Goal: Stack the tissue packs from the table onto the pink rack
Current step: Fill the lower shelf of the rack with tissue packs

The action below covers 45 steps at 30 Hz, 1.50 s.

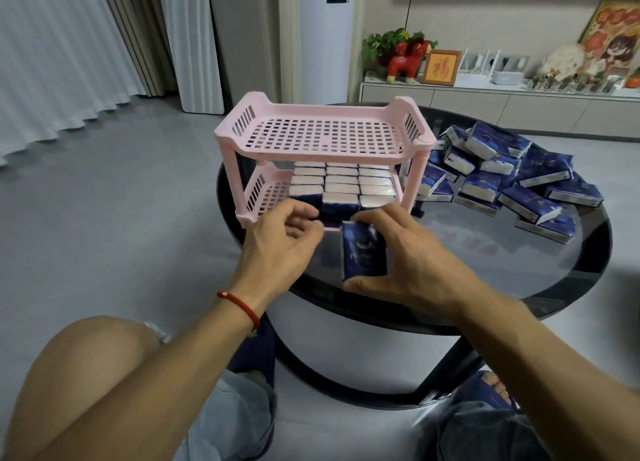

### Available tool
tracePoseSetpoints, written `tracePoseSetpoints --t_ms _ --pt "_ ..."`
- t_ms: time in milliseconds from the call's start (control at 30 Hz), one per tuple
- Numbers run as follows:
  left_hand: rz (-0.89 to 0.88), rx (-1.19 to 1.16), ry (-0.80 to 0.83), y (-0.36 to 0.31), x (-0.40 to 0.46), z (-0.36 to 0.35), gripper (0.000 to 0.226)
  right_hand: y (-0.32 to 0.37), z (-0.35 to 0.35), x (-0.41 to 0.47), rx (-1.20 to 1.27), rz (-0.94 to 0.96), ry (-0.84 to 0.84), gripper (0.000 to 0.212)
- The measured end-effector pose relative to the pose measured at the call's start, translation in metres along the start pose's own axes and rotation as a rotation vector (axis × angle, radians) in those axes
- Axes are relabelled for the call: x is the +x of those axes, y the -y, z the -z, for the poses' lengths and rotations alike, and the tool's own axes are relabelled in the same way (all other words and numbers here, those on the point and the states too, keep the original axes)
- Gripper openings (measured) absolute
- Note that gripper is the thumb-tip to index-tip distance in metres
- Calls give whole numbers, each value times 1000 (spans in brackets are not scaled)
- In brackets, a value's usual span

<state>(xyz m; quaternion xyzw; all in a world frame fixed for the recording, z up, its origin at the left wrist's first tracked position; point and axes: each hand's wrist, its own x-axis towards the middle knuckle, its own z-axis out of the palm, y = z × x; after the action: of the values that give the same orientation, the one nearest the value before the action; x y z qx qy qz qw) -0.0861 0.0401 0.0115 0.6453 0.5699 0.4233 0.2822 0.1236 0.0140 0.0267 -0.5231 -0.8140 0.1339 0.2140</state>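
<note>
A pink two-tier rack [322, 154] stands at the left of a round black glass table [519, 287]. Its top shelf is bare. The lower shelf holds several blue-and-white tissue packs [341, 189] set on edge in rows. My right hand [412, 260] grips one blue tissue pack [363, 251] upright just in front of the lower shelf, thumb under it and fingers over its top. My left hand [282, 239] hovers beside it at the shelf's front edge, fingers loosely curled, holding nothing. A heap of loose tissue packs [509, 176] lies on the table's right side.
Grey floor spreads to the left, with curtains behind. A low cabinet [485, 97] with a red figurine, a framed picture and small ornaments runs along the far wall. My knees sit below the table's near edge.
</note>
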Motion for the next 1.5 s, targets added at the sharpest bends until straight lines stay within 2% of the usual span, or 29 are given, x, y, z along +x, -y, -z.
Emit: tracePoseSetpoints --t_ms 100,200,367,533,733,900,1100,1367,1433,1500 --pt "97 -243 217 -6 -8 -1 40 10 -12 16 -7 81 -69 89" --pt "95 -324 172 -7 -6 2 45 17 -21 27 -11 119 -95 91" --pt "-51 -41 -93 9 7 15 43 10 -20 37 -265 62 -240 68" --pt "-150 84 -205 23 23 5 43 -6 -28 35 -446 -27 -50 76" --pt "-179 78 -259 32 40 -17 49 -11 -38 37 -491 -43 -48 80" --pt "-175 96 -209 45 49 -26 56 -6 -45 39 -489 -40 -73 79" --pt "-252 303 -157 46 52 -23 54 -8 -57 41 -524 -64 -127 84" --pt "-176 201 -131 49 47 -21 71 -12 -50 32 -487 28 -137 88" --pt "-173 235 -122 45 44 -21 74 -9 -45 27 -474 69 -134 85" --pt "-204 325 -155 38 34 -20 74 -3 -36 18 -452 99 -167 74"
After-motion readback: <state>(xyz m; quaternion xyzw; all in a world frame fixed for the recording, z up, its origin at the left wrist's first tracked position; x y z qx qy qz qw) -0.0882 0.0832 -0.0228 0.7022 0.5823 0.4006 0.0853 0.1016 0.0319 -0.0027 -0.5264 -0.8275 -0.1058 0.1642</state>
